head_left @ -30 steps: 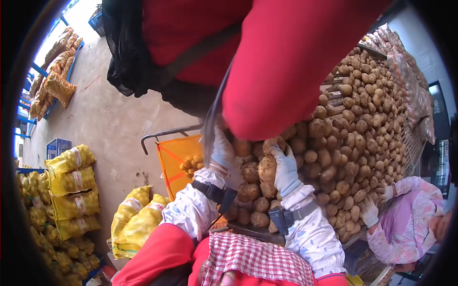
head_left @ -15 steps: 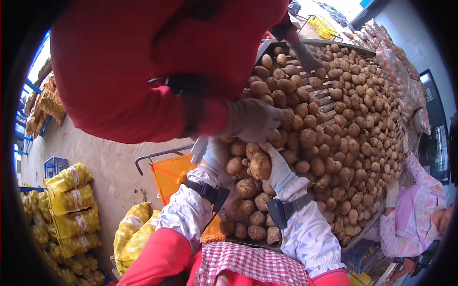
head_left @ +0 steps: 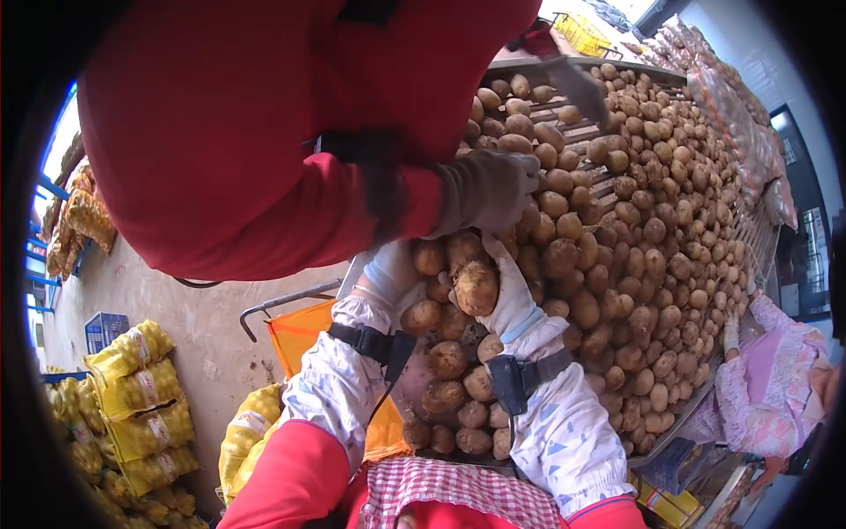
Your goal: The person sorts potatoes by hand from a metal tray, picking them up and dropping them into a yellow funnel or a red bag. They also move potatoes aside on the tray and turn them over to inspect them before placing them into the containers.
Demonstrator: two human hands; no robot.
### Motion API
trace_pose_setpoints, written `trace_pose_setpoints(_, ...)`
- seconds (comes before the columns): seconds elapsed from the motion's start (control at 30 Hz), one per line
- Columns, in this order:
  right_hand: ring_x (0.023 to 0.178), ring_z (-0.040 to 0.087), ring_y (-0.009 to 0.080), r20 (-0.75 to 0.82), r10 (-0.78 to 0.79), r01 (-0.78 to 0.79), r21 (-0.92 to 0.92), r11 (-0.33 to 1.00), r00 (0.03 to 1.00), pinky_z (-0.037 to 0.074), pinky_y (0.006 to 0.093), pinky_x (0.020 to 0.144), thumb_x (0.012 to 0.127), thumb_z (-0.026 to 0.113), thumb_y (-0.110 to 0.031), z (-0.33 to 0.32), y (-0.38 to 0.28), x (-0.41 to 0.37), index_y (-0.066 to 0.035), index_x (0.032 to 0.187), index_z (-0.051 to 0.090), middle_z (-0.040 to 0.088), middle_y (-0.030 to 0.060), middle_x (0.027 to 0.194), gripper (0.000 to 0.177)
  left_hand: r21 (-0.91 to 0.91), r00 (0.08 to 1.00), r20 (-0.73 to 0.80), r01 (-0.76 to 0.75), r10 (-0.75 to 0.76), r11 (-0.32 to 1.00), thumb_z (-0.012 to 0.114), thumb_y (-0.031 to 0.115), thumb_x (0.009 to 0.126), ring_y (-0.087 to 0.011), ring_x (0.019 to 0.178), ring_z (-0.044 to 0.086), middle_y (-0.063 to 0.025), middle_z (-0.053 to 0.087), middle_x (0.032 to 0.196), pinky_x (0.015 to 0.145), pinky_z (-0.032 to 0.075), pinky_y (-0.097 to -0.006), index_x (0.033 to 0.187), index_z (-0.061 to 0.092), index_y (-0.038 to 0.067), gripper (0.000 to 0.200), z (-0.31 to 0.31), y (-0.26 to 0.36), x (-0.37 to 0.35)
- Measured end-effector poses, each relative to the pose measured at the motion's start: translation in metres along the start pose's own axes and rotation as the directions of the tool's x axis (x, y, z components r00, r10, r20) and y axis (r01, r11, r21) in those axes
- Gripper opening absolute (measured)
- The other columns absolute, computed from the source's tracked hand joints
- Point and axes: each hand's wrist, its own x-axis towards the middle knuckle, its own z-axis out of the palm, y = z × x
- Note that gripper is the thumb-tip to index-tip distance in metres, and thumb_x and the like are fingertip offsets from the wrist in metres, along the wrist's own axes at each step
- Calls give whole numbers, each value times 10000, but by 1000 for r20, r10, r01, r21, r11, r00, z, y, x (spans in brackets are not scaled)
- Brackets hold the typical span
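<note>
My right hand [head_left: 513,295], in a white glove, is curled round a brown potato [head_left: 477,288] above the heap on the sorting rack. Close to the rack's left edge is my left hand [head_left: 390,271], also white-gloved, beside another potato [head_left: 429,258]. A co-worker's sleeve covers part of it, so its fingers are hidden. Larger potatoes [head_left: 448,360] lie just below my hands. Right above my hands, a co-worker's grey-gloved hand [head_left: 493,189] reaches over the potatoes.
A co-worker in red [head_left: 238,159] leans in from the upper left. Orange mesh [head_left: 298,335] hangs beside a metal handle [head_left: 286,302]. Filled yellow net sacks [head_left: 145,383] are stacked at left. Another person [head_left: 771,375] works at the far right.
The view has shifted slightly. My right hand still holds the potato, now turned a little. The co-worker's grey gloves have moved over the heap, one of them slightly up and right.
</note>
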Motion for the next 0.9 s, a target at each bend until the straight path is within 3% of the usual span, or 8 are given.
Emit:
trace_pose_setpoints(0.17,846,667,289,-142,-97,89,-60,994,985,586,455,601,886,635,-434,4,7,-4,-216,1204,564,655,75,1048,391,-128,981,141,155,-137,980,558,529,884,-230,1042,594,-119,607,1159,918,475,-363,1229,550,51,590,44,38,-20)
trace_pose_setpoints(0.4,928,661,249,101,-174,190,-178,965,979,591,447,707,942,569,-359,1,16,-58,-97,1338,457,608,84,1190,488,-236,951,204,278,-233,931,500,538,914,-232,957,628,-119,631,1088,832,515,-357,1205,556,21,595,93,67,-81)
trace_pose_setpoints(0.47,1166,570,239,217,-366,418,-298,858,905,537,395,905,965,535,-313,8,23,-84,-61,1462,303,483,100,1385,604,-176,977,194,-53,88,983,403,527,956,-164,815,606,-93,654,1021,683,501,-309,1174,600,41,568,94,45,-91)
trace_pose_setpoints(0.5,1280,453,200,282,-355,426,-254,868,891,469,346,992,933,602,-250,0,23,-94,-50,1503,227,404,110,1437,712,-311,996,35,-66,81,948,402,523,959,-234,938,617,-113,634,1095,814,513,-368,1212,569,45,566,121,53,-111)
trace_pose_setpoints(0.67,1264,472,206,302,-442,525,-305,795,845,466,365,997,912,642,-297,-28,27,-166,-47,1510,208,401,113,1441,780,-576,988,156,95,-6,812,444,614,907,-302,1119,565,-147,572,1213,1000,447,-434,1272,488,42,680,174,31,-138)
trace_pose_setpoints(0.73,1249,487,204,498,-467,549,-24,835,731,469,365,991,912,640,-309,-42,28,-202,-46,1512,204,411,111,1433,787,-616,965,217,253,-148,746,457,604,904,-320,1143,550,-153,568,1231,1029,418,-460,1265,505,53,661,192,15,-150)
trace_pose_setpoints(0.87,1244,495,212,176,-516,536,-100,838,839,469,362,995,913,623,-306,-103,45,-271,-63,1505,234,427,110,1420,749,-544,866,451,459,-218,703,455,587,909,-336,1172,541,-169,548,1287,1043,415,-464,1293,504,48,663,245,-30,-183)
trace_pose_setpoints(0.9,1241,496,217,96,-485,494,-111,863,869,486,357,971,915,609,-317,-113,50,-300,-72,1493,270,446,108,1402,714,-453,884,353,448,-307,771,441,587,915,-337,1175,542,-170,556,1281,1037,421,-467,1302,499,46,668,261,-47,-193)
